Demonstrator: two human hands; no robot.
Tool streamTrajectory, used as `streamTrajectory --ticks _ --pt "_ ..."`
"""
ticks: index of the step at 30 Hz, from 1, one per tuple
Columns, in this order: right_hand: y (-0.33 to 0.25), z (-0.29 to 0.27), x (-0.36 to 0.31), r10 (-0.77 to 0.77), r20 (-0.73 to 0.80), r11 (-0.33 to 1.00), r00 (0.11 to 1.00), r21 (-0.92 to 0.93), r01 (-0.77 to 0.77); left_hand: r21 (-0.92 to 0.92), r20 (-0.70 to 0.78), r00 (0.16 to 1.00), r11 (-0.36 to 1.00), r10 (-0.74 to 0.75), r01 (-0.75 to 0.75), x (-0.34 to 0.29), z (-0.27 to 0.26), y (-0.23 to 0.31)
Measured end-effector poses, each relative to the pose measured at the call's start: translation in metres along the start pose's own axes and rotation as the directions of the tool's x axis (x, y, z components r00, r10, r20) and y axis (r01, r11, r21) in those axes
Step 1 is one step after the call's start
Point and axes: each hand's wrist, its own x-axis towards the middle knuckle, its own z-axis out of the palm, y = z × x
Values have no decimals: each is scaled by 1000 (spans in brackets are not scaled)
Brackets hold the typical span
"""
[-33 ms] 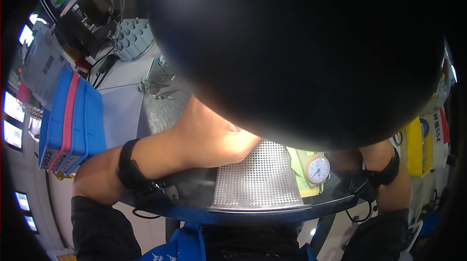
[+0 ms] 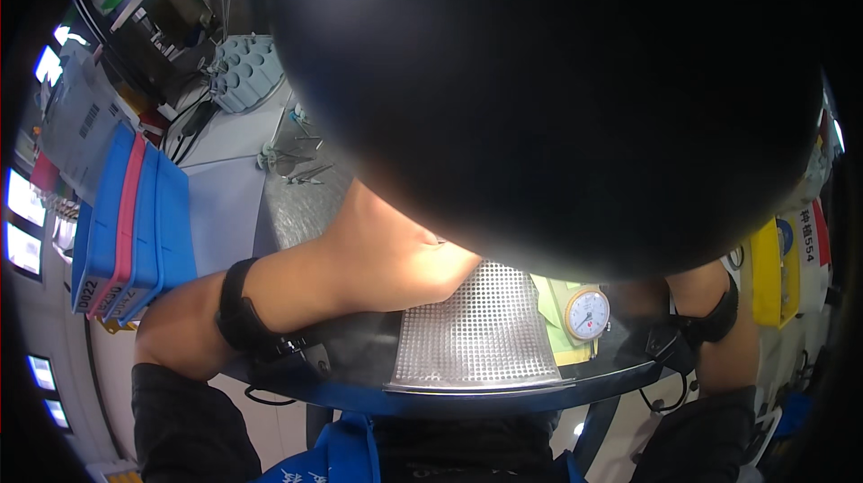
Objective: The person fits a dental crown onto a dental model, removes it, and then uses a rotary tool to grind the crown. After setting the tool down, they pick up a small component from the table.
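A large, dark, blurred round shape (image 2: 557, 105) blocks the upper middle and right of the view. My left hand (image 2: 409, 258) reaches in from the left over the bench, its fingers hidden behind that shape. Beneath its heel lies a perforated metal plate (image 2: 476, 339) at the bench's front edge. On the right only the wrist and forearm of my right hand (image 2: 692, 287) show; the rest goes under the dark shape. Between the two arms, beside the plate, a round white-faced dial gauge (image 2: 587, 315) rests on green and yellow paper (image 2: 557, 308). Whatever either hand holds is hidden.
Stacked blue and pink trays (image 2: 135, 222) stand at the left. Farther back are a grey holder with round holes (image 2: 247, 74) and several small tools with thin shanks (image 2: 301, 159). A yellow bin (image 2: 769, 276) is at the right. Black bands (image 2: 238, 308) circle both forearms.
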Motion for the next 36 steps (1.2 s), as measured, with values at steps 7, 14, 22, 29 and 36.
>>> streamTrajectory --ticks 7,14,22,29,36 --pt "0 2 -5 119 11 992 993 -30 -119 -113 -37 999 993 -36 32 -1 4 1" --pt "-16 -7 -1 389 169 888 906 194 -417 -175 -62 997 984 -54 43 0 6 1" --pt "-31 1 9 211 166 977 963 1 -214 -244 -107 992 969 -66 38 -2 10 -2" --pt "-6 8 3 -131 123 987 984 -79 141 -337 -206 976 942 -70 -4 -6 17 -8" --pt "-4 8 7 -372 29 909 928 -194 370 -366 -199 971 929 -133 53 -8 23 -10"
